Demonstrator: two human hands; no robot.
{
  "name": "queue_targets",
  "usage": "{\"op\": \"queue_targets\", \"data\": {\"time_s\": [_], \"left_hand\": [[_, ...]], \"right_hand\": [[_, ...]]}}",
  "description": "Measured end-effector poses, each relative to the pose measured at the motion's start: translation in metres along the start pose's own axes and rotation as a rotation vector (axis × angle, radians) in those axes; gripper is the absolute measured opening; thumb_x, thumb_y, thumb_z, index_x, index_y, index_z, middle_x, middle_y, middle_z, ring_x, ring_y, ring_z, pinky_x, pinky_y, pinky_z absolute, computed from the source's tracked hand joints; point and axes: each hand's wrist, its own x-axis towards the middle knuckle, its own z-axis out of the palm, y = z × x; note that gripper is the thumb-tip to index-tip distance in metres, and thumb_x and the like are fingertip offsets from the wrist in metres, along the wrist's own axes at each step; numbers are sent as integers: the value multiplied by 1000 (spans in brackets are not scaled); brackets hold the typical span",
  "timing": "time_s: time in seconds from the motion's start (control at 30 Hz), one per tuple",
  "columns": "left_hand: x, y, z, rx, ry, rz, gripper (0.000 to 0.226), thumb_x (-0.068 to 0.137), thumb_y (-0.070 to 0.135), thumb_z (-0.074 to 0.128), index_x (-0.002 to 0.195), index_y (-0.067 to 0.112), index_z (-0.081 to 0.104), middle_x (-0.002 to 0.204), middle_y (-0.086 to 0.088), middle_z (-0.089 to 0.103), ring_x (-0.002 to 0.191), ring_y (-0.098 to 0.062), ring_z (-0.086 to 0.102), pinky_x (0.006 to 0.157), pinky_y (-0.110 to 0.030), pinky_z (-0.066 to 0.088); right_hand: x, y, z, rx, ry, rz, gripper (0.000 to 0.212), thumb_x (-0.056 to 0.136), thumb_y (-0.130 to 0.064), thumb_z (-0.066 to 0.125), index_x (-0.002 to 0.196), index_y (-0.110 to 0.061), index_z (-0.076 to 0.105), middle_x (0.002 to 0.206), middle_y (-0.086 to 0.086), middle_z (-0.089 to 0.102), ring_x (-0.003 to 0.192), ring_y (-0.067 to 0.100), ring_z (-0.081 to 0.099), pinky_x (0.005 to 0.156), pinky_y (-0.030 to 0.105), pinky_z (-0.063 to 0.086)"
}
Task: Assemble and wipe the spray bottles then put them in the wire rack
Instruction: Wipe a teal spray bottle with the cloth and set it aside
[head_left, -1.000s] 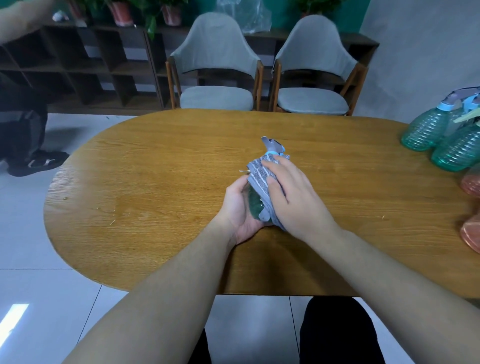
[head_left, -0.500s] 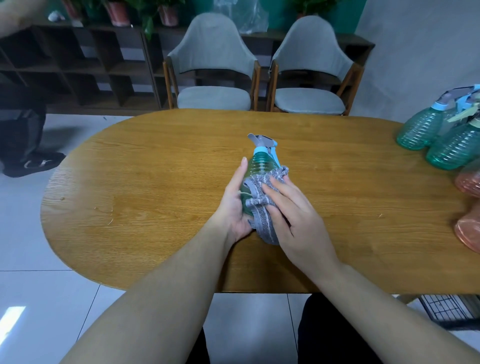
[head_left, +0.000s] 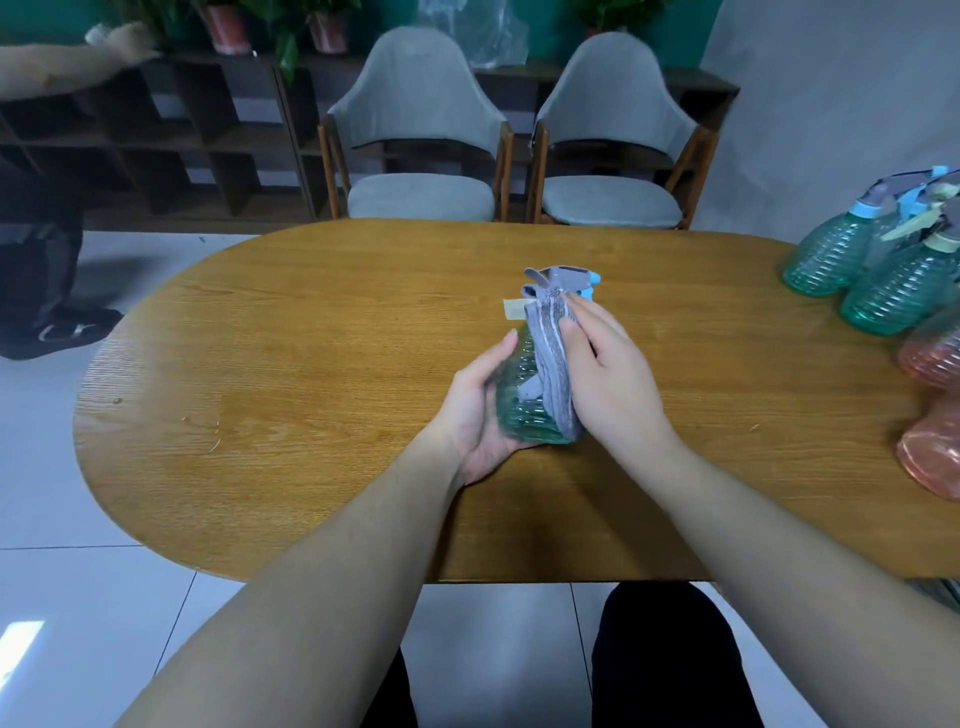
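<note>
To wipe well, the left hand (head_left: 480, 410) should keep cradling the base of the green bottle (head_left: 522, 415) firmly, fingers curled round its ribbed side, while the right hand (head_left: 608, 374), pinching the grey cloth (head_left: 550, 358) against the bottle, runs it along every rib and round the sprayer head (head_left: 563, 280) at 12 o'clock. The bottle lies tilted over the middle of the table (head_left: 291, 374), between the palms, left hand at its 9 o'clock and right at its 3 o'clock. Other green bottles (head_left: 831, 254) stand at the table's 2 o'clock edge.
</note>
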Motion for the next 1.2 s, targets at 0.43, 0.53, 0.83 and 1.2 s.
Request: {"op": "queue_targets", "data": {"time_s": [0.43,0.53,0.83,1.2], "left_hand": [[11,-1,-6,-74,106,-16,51,102,49,38,111,13,73,102,-14,74,87,-28,73,74,-42,59],[12,0,-3,-65,124,-18,53,102,53,42,103,11,74,94,-11,76,82,-26,74,67,-36,61],[2,2,5,-148,89,-7,77,84,68,62,127,4,69,125,-19,70,110,-32,70,92,-44,58],[-9,-11,24,11,39,9,35,100,40,49,108,16,74,103,-10,74,89,-28,72,79,-43,58]], "right_hand": [[-12,-2,15,-237,-143,-63,43,107,-24,31,149,-22,41,158,-4,34,146,8,25,120,23,15],[-21,3,14,-284,-147,-147,43,107,-23,31,149,-21,41,158,-4,33,146,8,24,121,23,13],[-56,14,7,-220,-122,-260,41,105,-23,46,146,-23,47,158,-12,32,150,7,19,122,24,15],[-39,3,-15,-55,-71,-13,43,105,-19,38,147,-20,44,157,-10,34,145,-1,25,121,20,15]]}}
